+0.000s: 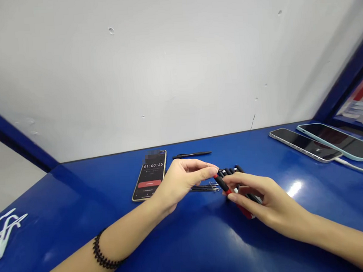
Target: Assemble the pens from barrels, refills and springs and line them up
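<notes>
My left hand (184, 179) is closed in a pinch at the tip of a red and black pen (224, 185); what its fingertips hold is too small to name. My right hand (260, 201) grips that pen's barrel, fingers wrapped round it. Behind the hands lies a bundle of black pens (232, 172). A few thin black refills with springs (205, 188) lie on the blue table (189, 243) just under my left hand.
A phone (149, 175) showing a timer lies left of my hands. A single black pen (192, 154) rests near the white wall. Two more phones (304, 144) (340, 141) lie at the right with a white cable (358, 168). White strips (3, 235) sit at the far left edge.
</notes>
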A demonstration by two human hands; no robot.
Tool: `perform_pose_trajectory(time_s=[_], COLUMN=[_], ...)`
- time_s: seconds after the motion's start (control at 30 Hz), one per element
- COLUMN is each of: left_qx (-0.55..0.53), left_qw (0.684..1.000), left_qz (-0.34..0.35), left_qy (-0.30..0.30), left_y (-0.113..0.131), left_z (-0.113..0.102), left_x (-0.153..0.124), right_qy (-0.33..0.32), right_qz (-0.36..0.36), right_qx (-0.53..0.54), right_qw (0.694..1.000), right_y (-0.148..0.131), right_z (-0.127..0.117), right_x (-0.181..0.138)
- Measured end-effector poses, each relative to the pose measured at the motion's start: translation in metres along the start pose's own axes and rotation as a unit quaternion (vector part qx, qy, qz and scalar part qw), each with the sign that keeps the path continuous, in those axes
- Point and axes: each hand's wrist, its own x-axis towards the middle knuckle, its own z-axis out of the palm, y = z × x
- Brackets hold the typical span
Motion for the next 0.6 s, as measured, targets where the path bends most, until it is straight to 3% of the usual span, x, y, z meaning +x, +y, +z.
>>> perform_pose_trajectory(time_s=[0.27, 0.4, 0.5, 0.6], left_qx=[-0.116, -0.106, -0.079, -0.054], left_qw=[0.993, 0.993, 0.993, 0.994], left_qz=[0.0, 0.029, 0.07, 0.089], left_qy=[0.004, 0.033, 0.05, 0.042], left_y=[-0.009, -0.009, -0.001, 0.009], left_z=[0.017, 0.021, 0.019, 0.011], left_x=[-0.005, -0.007, -0.007, -0.01], right_qy=[0.021, 0.023, 0.014, 0.045], right_qz=[0.046, 0.038, 0.028, -0.014], right_qx=[0.126, 0.176, 0.116, -0.021], right_qw=[0.991, 0.983, 0.993, 0.999], right_y=[-0.004, -0.005, -0.001, 0.006], right_z=[0.004, 0.005, 0.001, -0.011], right_x=[0.001, 0.003, 0.005, 0.01])
